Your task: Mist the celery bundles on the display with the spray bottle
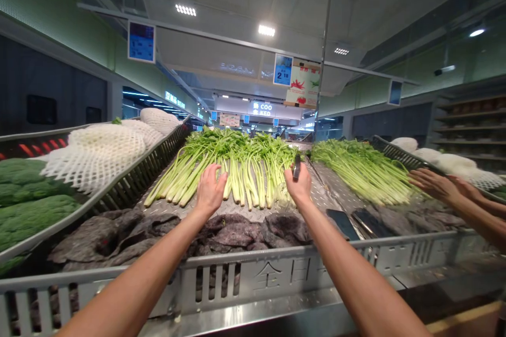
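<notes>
A spread of celery point(247, 179) lies on a textured metal shelf, leaves to the back and pale stalk ends toward me. My left hand point(211, 187) is over the left-middle stalks, thumb and fingers apart and loosely curved, with nothing seen in it. At the right edge of the bunch is my right hand point(299, 184), closed around a small black object point(296, 167) that sticks up from the fist; its kind cannot be made out. Whether either hand touches the stalks is unclear.
Dark grey crumpled cloth point(237, 231) lines the front behind a grey plastic crate wall point(272, 274). Broccoli point(35, 210) and net-wrapped vegetables point(103, 152) fill a crate at left. A dark phone-like slab point(343, 224) lies at right, beside a mirror point(356, 174) reflecting the display and hands.
</notes>
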Tool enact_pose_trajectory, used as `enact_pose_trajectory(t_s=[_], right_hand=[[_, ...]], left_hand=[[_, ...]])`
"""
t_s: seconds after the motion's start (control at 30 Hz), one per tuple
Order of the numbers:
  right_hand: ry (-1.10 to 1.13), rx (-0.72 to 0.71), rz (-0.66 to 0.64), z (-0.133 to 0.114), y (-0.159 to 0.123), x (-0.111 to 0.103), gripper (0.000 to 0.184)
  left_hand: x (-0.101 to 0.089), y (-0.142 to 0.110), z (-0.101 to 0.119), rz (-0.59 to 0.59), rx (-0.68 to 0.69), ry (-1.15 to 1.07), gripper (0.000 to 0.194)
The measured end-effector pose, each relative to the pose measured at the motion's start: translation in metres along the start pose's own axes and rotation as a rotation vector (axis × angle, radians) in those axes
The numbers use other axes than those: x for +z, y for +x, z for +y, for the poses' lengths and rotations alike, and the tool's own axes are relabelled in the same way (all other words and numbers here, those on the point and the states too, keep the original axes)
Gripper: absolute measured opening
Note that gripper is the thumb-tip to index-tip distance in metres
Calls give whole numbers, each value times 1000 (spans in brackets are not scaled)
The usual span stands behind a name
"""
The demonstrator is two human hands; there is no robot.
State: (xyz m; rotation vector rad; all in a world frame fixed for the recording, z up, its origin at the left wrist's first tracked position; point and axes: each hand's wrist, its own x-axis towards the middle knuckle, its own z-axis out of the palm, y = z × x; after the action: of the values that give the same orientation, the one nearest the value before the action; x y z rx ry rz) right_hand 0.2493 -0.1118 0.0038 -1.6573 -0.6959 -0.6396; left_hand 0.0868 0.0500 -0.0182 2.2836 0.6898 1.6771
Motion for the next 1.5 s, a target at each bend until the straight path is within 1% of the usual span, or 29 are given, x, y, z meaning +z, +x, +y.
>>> enact_pose_trajectory(t_s=[0.17,0.3,0.43,0.53,0.67,0.8,0.9,1.0,1.13,1.23,1.3,1.43,1.5], right_hand=[[8,27,7,0,3,14,20],[49,59,90,6,2,33,20],[156,85,155,15,-3,47,23],[191,133,168,18,-3,47,26],[136,152,104,19,-1,41,27],[66,81,39,17,-5,40,25],[78,50,-11,18,-11,43,26],[99,50,-35,20,-15,44,28],[136,96,-6,23,-16,45,30],[176,48,-6,24,-16,48,30],[174,7,-40,23,-15,49,28],[82,-64,-136,20,-14,47,23],[52,-75,-133,20,-13,46,23]], left_hand=[[17,3,-1,-8,-5,-31,39],[29,1,-7,-31,-31,-74,39],[30,0,-17,-32,-80,-112,39],[26,1,-20,-22,-99,-120,39],[23,0,-19,-5,-90,-118,38],[18,-2,-19,25,-83,-121,37],[13,-3,-21,66,-107,-123,36],[10,-4,-23,93,-133,-112,34],[9,-5,-22,87,-131,-90,35],[10,-6,-21,79,-118,-79,36],[10,-7,-20,65,-105,-68,36],[11,-8,-18,32,-85,-58,35],[11,-9,-17,20,-87,-54,36]])
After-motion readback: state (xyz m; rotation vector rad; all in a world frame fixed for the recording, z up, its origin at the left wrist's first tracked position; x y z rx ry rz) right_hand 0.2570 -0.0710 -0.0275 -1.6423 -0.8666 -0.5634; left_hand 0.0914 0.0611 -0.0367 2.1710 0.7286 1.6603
